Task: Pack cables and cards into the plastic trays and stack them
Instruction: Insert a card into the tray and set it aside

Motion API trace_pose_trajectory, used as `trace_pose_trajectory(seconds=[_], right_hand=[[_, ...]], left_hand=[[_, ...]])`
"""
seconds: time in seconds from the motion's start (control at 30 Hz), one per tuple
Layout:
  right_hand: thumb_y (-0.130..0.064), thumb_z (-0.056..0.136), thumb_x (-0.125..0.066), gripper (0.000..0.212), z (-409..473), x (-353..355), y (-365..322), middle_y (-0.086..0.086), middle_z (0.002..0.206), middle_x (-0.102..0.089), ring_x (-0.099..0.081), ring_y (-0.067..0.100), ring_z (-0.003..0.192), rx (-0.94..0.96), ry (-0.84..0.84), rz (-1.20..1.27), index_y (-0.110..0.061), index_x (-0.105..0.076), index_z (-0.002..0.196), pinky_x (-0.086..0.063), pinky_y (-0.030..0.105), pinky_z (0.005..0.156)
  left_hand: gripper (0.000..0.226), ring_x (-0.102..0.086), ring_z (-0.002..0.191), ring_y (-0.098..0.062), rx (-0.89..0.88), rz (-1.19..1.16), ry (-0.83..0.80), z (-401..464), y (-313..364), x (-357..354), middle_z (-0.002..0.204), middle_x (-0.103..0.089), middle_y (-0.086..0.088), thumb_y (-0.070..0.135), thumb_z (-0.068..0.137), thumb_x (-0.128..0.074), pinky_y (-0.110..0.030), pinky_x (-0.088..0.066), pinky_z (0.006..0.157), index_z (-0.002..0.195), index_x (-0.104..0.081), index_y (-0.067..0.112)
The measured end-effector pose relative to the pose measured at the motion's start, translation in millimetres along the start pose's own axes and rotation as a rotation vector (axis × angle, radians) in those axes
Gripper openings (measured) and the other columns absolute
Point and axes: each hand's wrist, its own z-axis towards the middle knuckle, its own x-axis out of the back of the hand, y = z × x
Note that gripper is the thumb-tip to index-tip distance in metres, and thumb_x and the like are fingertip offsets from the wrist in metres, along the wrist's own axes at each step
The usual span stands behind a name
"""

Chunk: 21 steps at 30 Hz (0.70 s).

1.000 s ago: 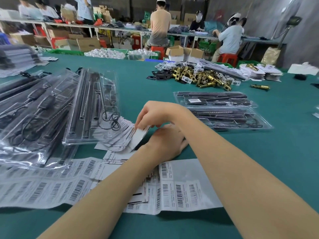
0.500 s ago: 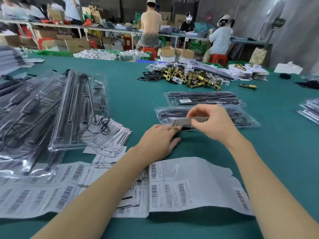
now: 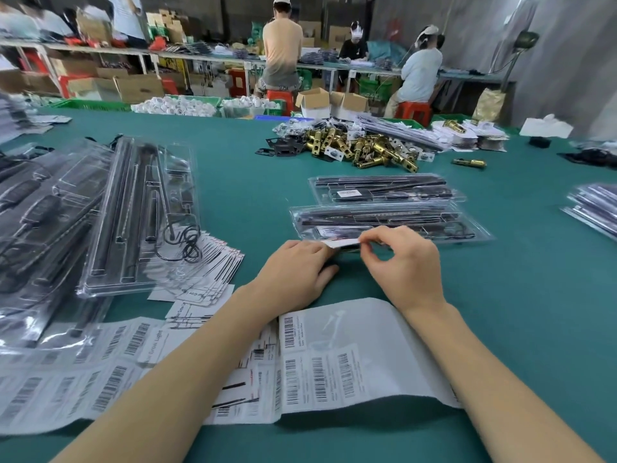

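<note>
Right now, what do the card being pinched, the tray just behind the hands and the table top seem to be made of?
Card: thin white paper or light cardstock, matte; the right hand pinches its edge and it stays fairly flat.
Tray: clear thin moulded plastic, glossy; dark parts show through and highlights glint on its ridges.
Table top: a teal covering, probably felt or cloth, matte with no reflections.

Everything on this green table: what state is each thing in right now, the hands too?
Right hand: pinching a white card by its edge.
Left hand: fingers flat at the card's other end.
Near tray: lying flat, filled, card at its front edge.
Far tray: flat, filled, label showing.
Tray stack at left: piled, tilted.
Loose cards: fanned out under that stack.
Barcode label sheets: spread out, curling.
Brass lock parts: heaped.
</note>
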Motion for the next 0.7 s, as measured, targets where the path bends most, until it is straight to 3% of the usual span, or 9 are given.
trace_pose_trajectory(seconds=[0.2,0.27,0.33,0.37,0.53,0.7], right_hand=[[-0.005,0.073,-0.079,0.015,-3.8,-0.4,-4.9,-0.006,0.075,-0.07,-0.065,0.021,0.074,0.075,-0.017,-0.139,-0.017,-0.071,0.073,-0.052,0.034,0.054],[-0.003,0.072,-0.08,0.016,-5.1,1.0,-0.6,-0.005,0.074,-0.07,-0.066,0.023,0.074,0.081,-0.051,-0.139,-0.016,-0.071,0.073,-0.053,0.037,0.055],[-0.002,0.072,-0.079,0.016,-3.7,-0.1,0.9,-0.004,0.073,-0.07,-0.066,0.023,0.073,0.074,-0.025,-0.145,-0.015,-0.07,0.072,-0.053,0.037,0.053],[-0.001,0.072,-0.079,0.017,-2.5,-1.5,0.3,-0.004,0.072,-0.07,-0.065,0.023,0.072,0.075,0.0,-0.154,-0.015,-0.07,0.072,-0.052,0.036,0.051],[-0.001,0.07,-0.078,0.019,-0.2,-8.2,-1.3,-0.006,0.067,-0.067,-0.063,0.021,0.066,0.127,0.053,-0.214,-0.017,-0.069,0.068,-0.048,0.032,0.046],[-0.003,0.073,-0.074,0.016,9.2,-12.8,-4.7,-0.005,0.068,-0.066,-0.062,0.022,0.067,0.155,0.047,-0.239,-0.016,-0.066,0.067,-0.046,0.032,0.045]], left_hand=[[0.041,-0.054,0.123,-0.022,0.013,-0.073,-0.001,-1.6,2.3,1.4,0.13,-0.062,0.001,0.04,0.105,-0.038,-0.033,-0.034,0.104,0.14,-0.05,0.022],[0.032,-0.055,0.12,-0.023,0.033,-0.101,-0.008,-1.5,1.5,0.7,0.127,-0.064,-0.001,0.039,0.104,-0.041,-0.035,-0.035,0.102,0.124,-0.054,0.018],[0.024,-0.057,0.113,-0.024,0.048,-0.088,-0.012,-1.5,0.6,0.1,0.118,-0.065,-0.003,0.041,0.103,-0.042,-0.034,-0.036,0.099,0.101,-0.047,0.017],[0.024,-0.057,0.112,-0.024,0.051,-0.082,-0.01,-1.8,0.4,-0.3,0.116,-0.066,-0.003,0.042,0.103,-0.042,-0.034,-0.035,0.098,0.098,-0.046,0.018],[0.035,-0.057,0.114,-0.024,0.039,-0.093,0.006,-1.6,-0.3,-2.3,0.118,-0.066,-0.003,0.043,0.103,-0.041,-0.035,-0.036,0.1,0.116,-0.055,0.014],[0.044,-0.051,0.13,-0.018,-0.001,-0.091,0.029,-2.2,0.2,-1.6,0.14,-0.059,0.002,0.044,0.104,-0.039,-0.033,-0.033,0.108,0.142,-0.048,0.023]])
